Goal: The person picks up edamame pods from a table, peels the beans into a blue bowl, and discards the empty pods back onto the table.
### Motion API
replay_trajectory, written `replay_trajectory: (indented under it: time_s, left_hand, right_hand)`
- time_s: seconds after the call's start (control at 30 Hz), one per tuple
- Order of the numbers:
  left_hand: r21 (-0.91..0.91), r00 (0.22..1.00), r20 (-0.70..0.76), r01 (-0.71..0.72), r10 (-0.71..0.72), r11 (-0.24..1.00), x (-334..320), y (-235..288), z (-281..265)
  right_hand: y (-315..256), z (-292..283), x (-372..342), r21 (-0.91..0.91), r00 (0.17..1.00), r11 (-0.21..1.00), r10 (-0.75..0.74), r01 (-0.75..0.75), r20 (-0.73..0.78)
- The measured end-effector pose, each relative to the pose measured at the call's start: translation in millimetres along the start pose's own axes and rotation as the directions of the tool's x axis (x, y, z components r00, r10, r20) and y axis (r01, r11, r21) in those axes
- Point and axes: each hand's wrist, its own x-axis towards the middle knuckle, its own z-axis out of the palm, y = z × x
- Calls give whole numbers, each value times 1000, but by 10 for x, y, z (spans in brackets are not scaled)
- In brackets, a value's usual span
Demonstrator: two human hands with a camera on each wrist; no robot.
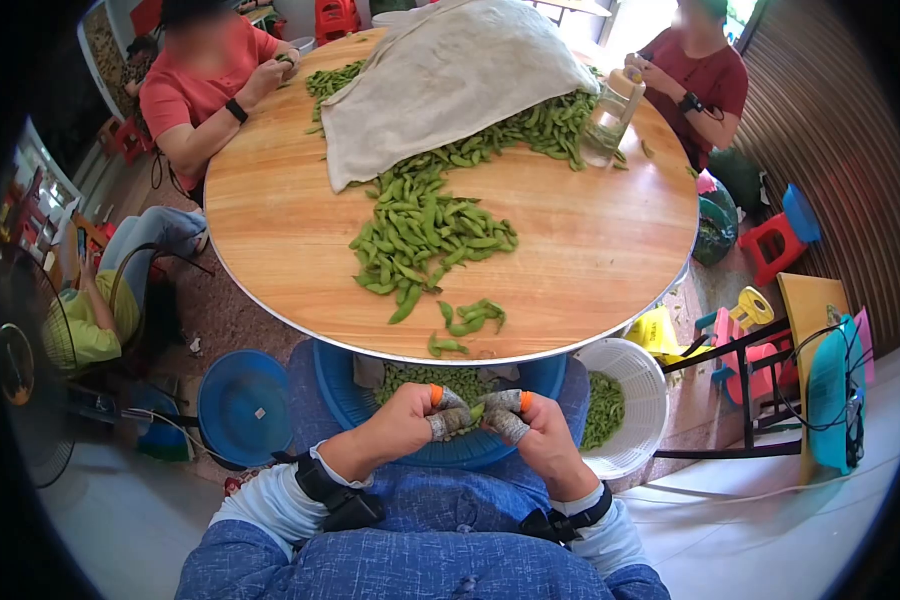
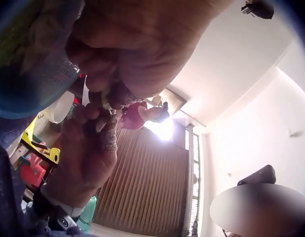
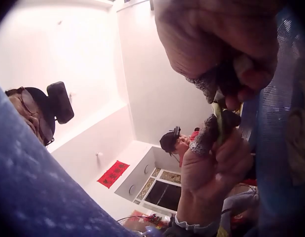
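Note:
A green soybean pod [image 1: 477, 412] is pinched between my two hands, over a blue basin [image 1: 332, 385] of shelled green beans [image 1: 440, 381]. My left hand [image 1: 417, 418] grips one end; in the right wrist view the pod [image 3: 220, 121] runs up from its thumb and fingers. The other end is between the fingertips of my right hand [image 1: 536, 428], partly hidden by its curled fingers. Grey coverings and orange bands wrap some fingers of both hands. Seen from the left wrist, the right hand [image 2: 88, 153] meets the left hand [image 2: 137, 49] fingertip to fingertip.
Soybean pods [image 1: 425, 235] are heaped on a round wooden table [image 1: 590, 250], partly under a pale cloth [image 1: 450, 85]. A white basket [image 1: 650, 400] holds pods at right; an empty-looking blue tub [image 1: 240, 405] stands left. Two people in red sit across the table.

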Motion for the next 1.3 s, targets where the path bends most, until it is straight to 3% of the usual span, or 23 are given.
replay_trajectory:
  time_s: [0.37, 0.47, 0.57, 0.6, 0.67, 0.73, 0.8, 0.83, 0.9, 1.0, 1.1, 1.2, 1.3]
  left_hand:
    - [-23, 996, 60, -69, 70, 997, -4, 48, 31]
    - [-21, 997, 75, -19, 21, 1000, 18, -30, -45]
    - [251, 991, -37, -113, 126, 961, 15, -42, -14]
    - [541, 975, -57, -152, 217, 827, -3, -11, 13]
    - [934, 923, -14, -125, 384, 334, -71, 72, 81]
    - [947, 908, 38, -166, 417, 276, -68, -32, 20]
    - [943, 899, 61, -195, 435, 271, -67, -75, 3]
    - [889, 899, 52, -240, 435, 389, -58, -109, -5]
    - [733, 900, 37, -319, 434, 600, -43, -176, -18]
    - [436, 866, -21, -442, 500, 784, -8, -198, 0]
    - [112, 957, -127, -247, 260, 963, -25, -283, -30]
    - [-357, 981, -193, -38, -34, 933, 21, -419, -15]
    - [-685, 998, 63, 26, 23, 728, 74, -519, -112]
  right_hand:
    - [101, -36, 24, 67, 998, 997, 30, -33, 47]
    - [174, -22, 63, 101, 999, 994, 27, -31, 45]
    - [207, -11, 108, 99, 999, 994, 39, -40, 7]
    - [191, 5, 102, 105, 999, 994, 38, -35, -26]
    - [144, 30, 97, 93, 998, 996, 23, -18, -51]
    - [106, 32, 83, 56, 999, 998, -2, 4, -39]
    - [179, -46, 89, 127, 994, 987, 99, -103, 38]
    - [226, -79, 96, 156, 986, 975, 146, -157, 79]
    - [312, -31, 106, 259, 996, 963, 56, -73, 73]
    - [454, 41, 160, 363, 997, 931, -54, 29, 60]
    - [577, 44, 216, 371, 992, 925, -111, 79, 65]
    - [681, -11, 276, 303, 981, 945, -162, 124, 103]
    - [709, -48, 320, 318, 974, 942, -166, 111, 153]
